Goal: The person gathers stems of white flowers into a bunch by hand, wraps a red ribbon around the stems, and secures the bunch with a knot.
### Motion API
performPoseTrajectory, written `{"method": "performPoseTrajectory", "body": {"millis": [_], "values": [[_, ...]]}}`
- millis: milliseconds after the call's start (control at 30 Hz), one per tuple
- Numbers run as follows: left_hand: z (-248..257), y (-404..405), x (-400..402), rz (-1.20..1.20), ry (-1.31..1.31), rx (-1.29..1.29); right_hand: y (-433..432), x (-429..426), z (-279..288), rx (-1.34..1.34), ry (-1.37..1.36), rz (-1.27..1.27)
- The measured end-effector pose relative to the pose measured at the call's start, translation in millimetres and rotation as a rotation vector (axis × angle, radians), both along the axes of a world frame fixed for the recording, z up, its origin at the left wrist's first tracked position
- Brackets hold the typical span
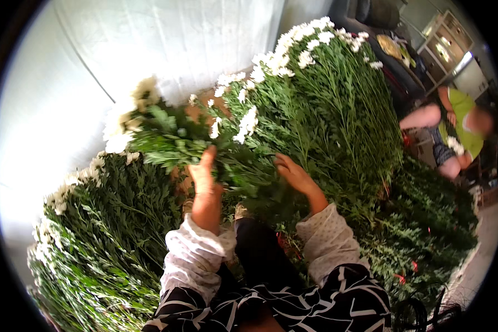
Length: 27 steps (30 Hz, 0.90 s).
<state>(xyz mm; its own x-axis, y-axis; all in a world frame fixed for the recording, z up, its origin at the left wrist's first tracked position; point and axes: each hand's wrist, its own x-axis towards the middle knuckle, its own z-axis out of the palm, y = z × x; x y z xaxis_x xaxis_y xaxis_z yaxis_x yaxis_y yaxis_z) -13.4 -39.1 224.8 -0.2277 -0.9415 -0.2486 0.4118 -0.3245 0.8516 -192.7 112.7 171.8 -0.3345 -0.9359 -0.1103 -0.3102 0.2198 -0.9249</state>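
Note:
A bunch of leafy, white-headed chrysanthemum stems (170,145) lies across my left hand (205,174), its flower heads towards the upper left. The fingers of that hand are mostly hidden by leaves, with the thumb over the stems. My right hand (294,174) is at the stem end of the bunch, palm turned inward and fingers apart, over dark foliage. Behind it rises a large pile of white chrysanthemums (332,99), laid with their stems towards the lower right. Another pile of white chrysanthemums (120,207) spreads to my left.
More green stems with red ties (423,240) lie at the lower right. A pale wall (157,37) stands behind the flowers. At the upper right a person in a yellow-green top (462,112) sits near a dark couch (394,70) and a shelf unit (446,45), with white flowers near their hand.

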Motion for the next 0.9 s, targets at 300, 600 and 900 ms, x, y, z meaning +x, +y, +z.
{"method": "performPoseTrajectory", "body": {"millis": [300,600,900], "values": [[35,-137,226,0.050,-0.152,-0.510,143,-84,-139,1.048,0.319,-0.164],[265,-103,387,0.512,-0.143,-0.785,122,-37,-157,0.817,0.192,0.035],[457,63,345,0.695,-0.988,-0.999,126,16,-157,0.485,0.133,-0.017]]}}
